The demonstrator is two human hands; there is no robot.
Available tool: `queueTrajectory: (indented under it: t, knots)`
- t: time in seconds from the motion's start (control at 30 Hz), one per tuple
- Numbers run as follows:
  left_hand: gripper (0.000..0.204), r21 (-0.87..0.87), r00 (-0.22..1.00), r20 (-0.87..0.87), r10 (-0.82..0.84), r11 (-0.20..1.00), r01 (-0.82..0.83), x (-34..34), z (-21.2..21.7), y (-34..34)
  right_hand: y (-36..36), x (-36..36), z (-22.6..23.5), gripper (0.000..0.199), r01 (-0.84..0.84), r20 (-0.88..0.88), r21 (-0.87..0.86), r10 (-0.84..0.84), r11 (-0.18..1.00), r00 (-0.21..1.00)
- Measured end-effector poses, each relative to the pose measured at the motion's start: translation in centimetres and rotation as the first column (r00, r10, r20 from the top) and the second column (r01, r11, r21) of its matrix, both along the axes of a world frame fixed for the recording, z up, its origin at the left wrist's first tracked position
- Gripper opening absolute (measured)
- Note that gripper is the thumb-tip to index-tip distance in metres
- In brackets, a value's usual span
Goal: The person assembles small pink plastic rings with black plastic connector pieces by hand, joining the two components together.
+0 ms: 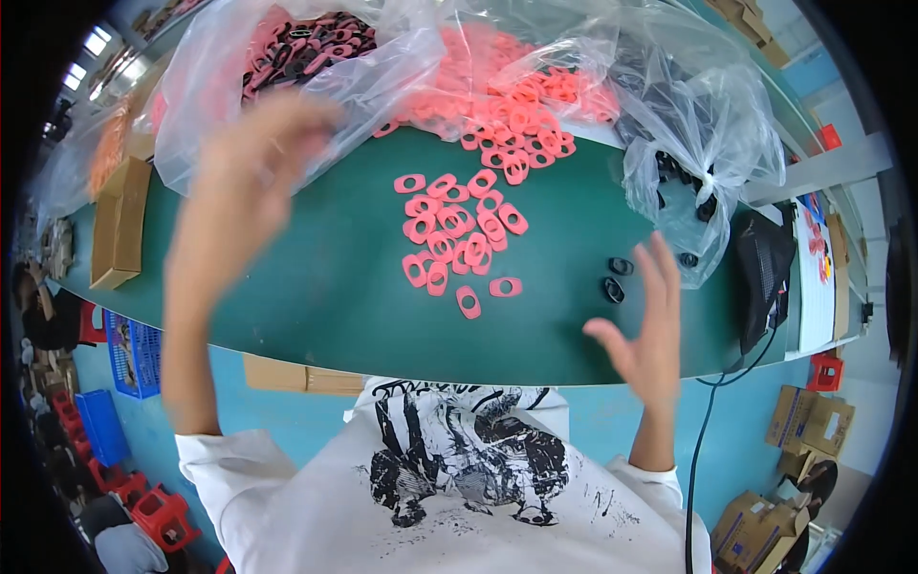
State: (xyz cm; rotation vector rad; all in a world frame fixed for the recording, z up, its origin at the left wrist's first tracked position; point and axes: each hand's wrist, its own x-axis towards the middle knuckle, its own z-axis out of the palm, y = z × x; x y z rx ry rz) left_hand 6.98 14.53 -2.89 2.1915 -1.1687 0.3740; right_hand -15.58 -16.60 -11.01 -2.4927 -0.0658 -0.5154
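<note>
Landmark: a loose cluster of flat pink plastic oval rings [445,228], lying mid-way along the green worktop [330,297], some rings overlapping. Two single rings lay at its near edge.

Left hand [242,187]: raised to the left of the cluster, in front of a clear plastic bag [387,72] that held mixed pink and black pieces [316,48]. Motion blur; could not tell whether its fingers were closed or gripping anything.

Right hand [654,349]: well to the right of the cluster, fingers straight and spread, thumb out, nothing seen in the grasp. Two small black oval pieces [613,290] lay just beside it, on the side toward the cluster.

Directly beyond the cluster, a larger heap of pink rings [516,120] spread out from under clear plastic. Right of and beyond the cluster sat a knotted clear plastic bag [708,180] with dark contents. Far left of the cluster stood an open brown cardboard box [121,225]; far right, a black mesh-textured object [765,273].
</note>
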Motion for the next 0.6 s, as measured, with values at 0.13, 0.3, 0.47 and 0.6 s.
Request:
queueTrajectory:
  t: [0.13, 0.3, 0.47, 0.6]
  knots:
    - [0.031, 0.274, 0.942, 0.172, 0.287, 0.905, -0.326, 9.6, 1.9, 3.2, -3.1, 0.1, -2.6, 0.077, 0.132, -0.139, -0.241, -0.169, 0.961, 0.976]
    - [0.032, 0.04, 0.829, 0.538, 0.155, 0.977, -0.208, 9.4, -1.5, -0.1, -2.2, 0.7, -3.5, 0.052, 0.024, -0.016, -0.154, -0.027, 0.988, 1.0]
    - [0.03, 0.11, 0.97, 0.19, -0.15, 0.985, 0.131, -5.9, -6.0, -7.1, -0.1, 1.0, -3.8, 0.05, -0.089, -0.031, -0.063, 0.087, 0.994, 0.996]
    - [0.033, 0.125, 0.942, -0.063, -0.329, 0.934, 0.335, -11.3, -9.4, -8.4, 1.7, 0.6, -3.8, 0.049, -0.223, -0.04, -0.027, 0.222, 0.974, 0.974]
